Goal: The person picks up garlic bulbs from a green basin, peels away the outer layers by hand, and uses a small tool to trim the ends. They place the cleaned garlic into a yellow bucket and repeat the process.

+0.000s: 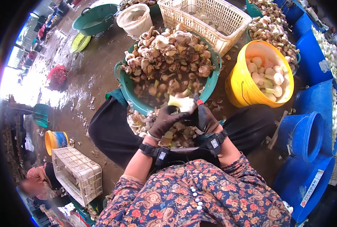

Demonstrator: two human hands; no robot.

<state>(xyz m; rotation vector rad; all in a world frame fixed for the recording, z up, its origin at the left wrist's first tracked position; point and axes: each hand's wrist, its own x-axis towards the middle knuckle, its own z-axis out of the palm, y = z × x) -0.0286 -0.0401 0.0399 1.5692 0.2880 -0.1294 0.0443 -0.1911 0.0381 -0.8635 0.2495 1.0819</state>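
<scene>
My left hand (165,120), in a dark glove, is closed around a pale peeled garlic bulb (183,103) with its stem pointing left. My right hand (208,119), also gloved, is closed at the bulb's other side on a dark tool with a red band (201,109); its blade, if any, is hidden. Just beyond both hands is a green tub (120,77) of unpeeled garlic bulbs (168,53), some sitting in brown water. Loose garlic skins (138,123) lie below my hands, between my knees.
To the right stands a yellow bucket (234,81) of peeled bulbs. Behind the tub are a white bucket (132,24) and a cream crate (229,32). Blue barrels (314,94) line the right side. Another person (39,176) sits at lower left near a crate (77,166).
</scene>
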